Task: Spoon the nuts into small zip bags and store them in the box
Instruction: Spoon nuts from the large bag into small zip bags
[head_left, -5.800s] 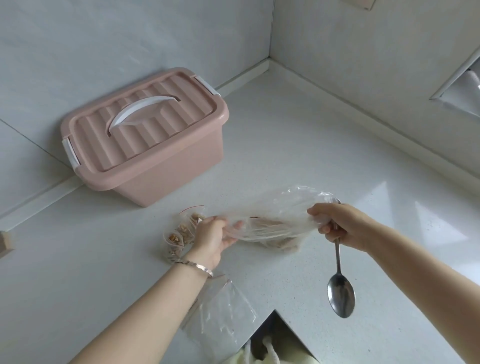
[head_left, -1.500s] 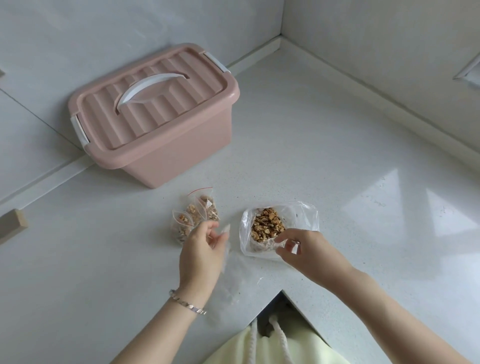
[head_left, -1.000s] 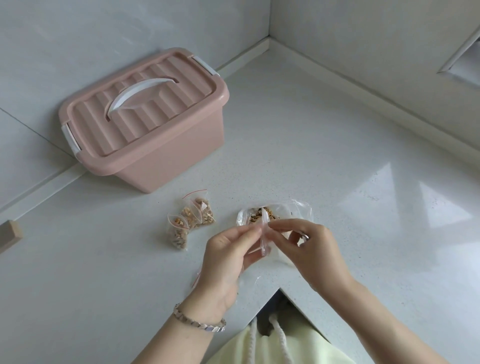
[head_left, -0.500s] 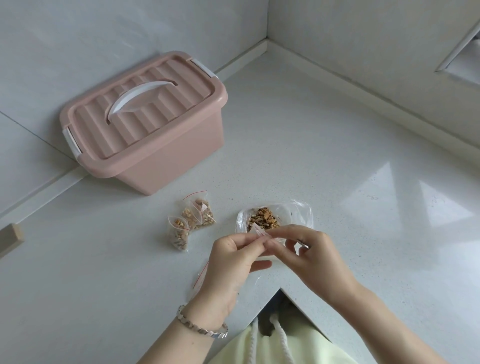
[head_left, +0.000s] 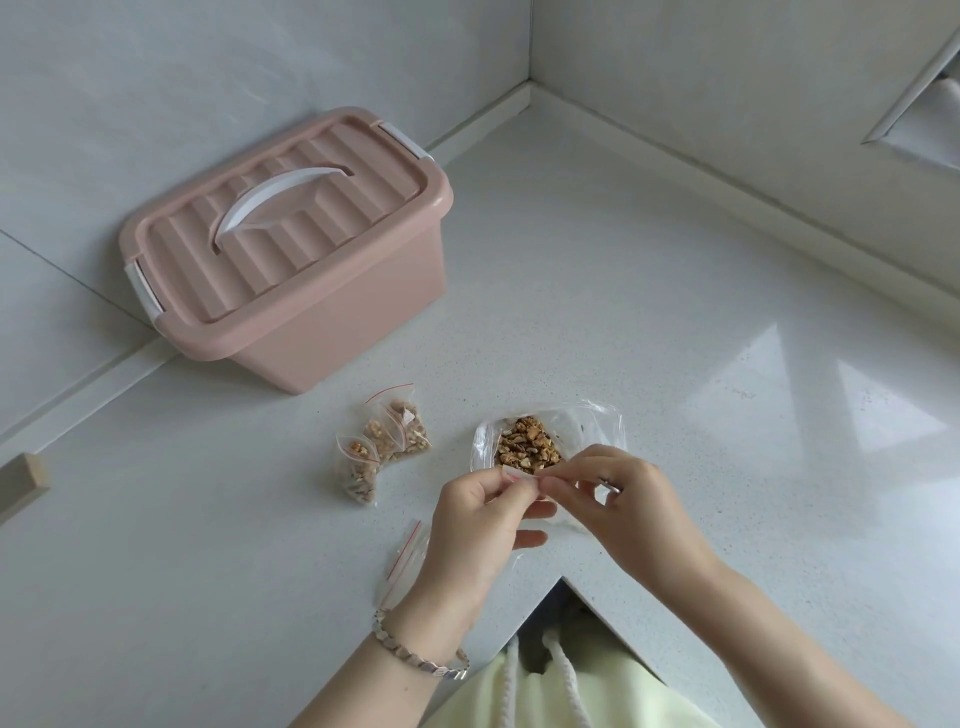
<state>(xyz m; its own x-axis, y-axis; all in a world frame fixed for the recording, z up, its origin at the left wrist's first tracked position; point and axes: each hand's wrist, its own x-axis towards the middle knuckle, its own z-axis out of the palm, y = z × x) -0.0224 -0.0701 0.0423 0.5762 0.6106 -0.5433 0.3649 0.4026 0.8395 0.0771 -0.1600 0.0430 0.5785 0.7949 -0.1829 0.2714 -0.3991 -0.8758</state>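
Fingers (head_left: 511, 483) of left hand (head_left: 475, 519) and right hand (head_left: 631, 506) pinch mouth of small zip bag (head_left: 521, 474), likely to open it (nuts (head_left: 525, 447) just behind).

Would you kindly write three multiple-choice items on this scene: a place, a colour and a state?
1. The box is: A) blue B) green C) pink.
2. Its lid is: A) closed B) off C) propped up.
3. The filled small bags lie: A) on the lid B) left of the open nut bag C) inside the box.
Answers: C, pink walls with a white handle; A, it sits flat on the box; B, they rest on the counter beside that bag.
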